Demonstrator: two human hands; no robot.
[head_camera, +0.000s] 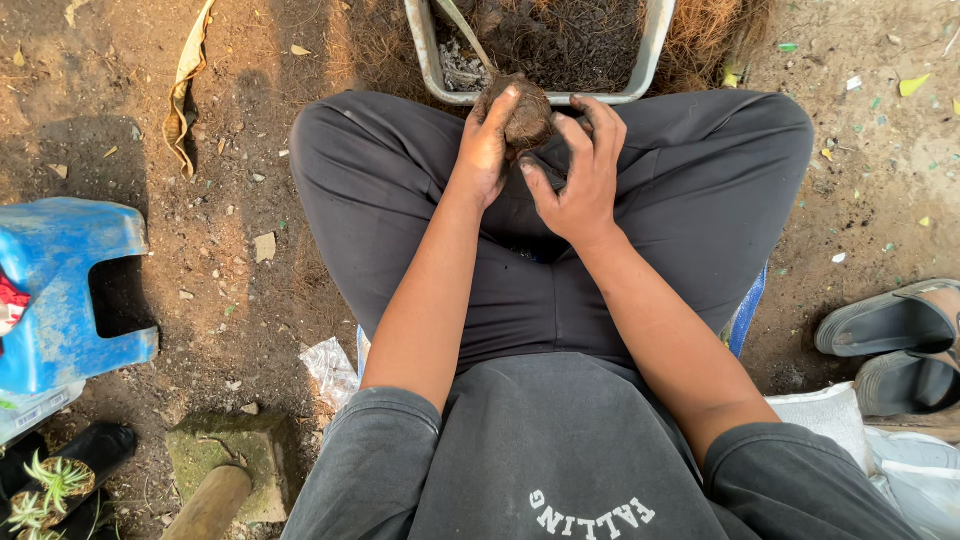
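I sit with my knees apart in dark grey trousers. My left hand (486, 150) is closed around a brown ball of soil and fibre (530, 118), held just in front of a grey rectangular tub (430, 62). My right hand (580, 175) presses against the ball's right side with its fingers spread and soiled. The tub holds dark soil and coconut-like fibre.
A blue plastic stool (60, 290) stands on the dirt at the left. Small potted plants (50, 485) sit at the lower left beside a mossy brick (225, 460). Grey sandals (890, 340) lie at the right, with white bags (900, 460) below them.
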